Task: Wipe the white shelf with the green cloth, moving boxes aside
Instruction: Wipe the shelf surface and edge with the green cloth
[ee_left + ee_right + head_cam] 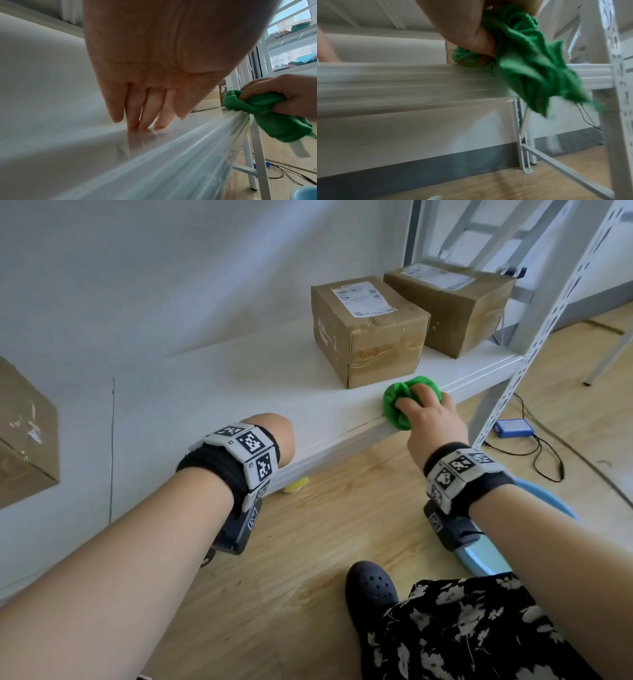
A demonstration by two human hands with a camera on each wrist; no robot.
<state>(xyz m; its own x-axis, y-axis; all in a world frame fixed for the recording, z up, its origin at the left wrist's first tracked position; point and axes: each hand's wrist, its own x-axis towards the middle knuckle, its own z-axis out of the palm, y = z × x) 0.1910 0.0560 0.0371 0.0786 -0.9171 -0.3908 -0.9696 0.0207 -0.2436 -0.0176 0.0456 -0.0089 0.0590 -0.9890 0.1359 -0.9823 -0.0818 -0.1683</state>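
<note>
My right hand (424,405) grips the bunched green cloth (397,409) on the front edge of the white shelf (222,392), just in front of the nearer cardboard box (370,333). In the right wrist view the green cloth (527,63) hangs over the shelf's front lip (402,81). A second cardboard box (455,302) stands behind and to the right of the first. My left hand (145,121) rests on the shelf near its front edge, fingers straight and together, tips on the surface. In the left wrist view the green cloth (267,116) lies to the right.
A third cardboard box (24,433) sits at the shelf's far left. A perforated white upright (534,337) stands at the shelf's right end. On the wooden floor lie a blue device (513,428) with cables, a light blue object (486,556) and my black shoe (371,583).
</note>
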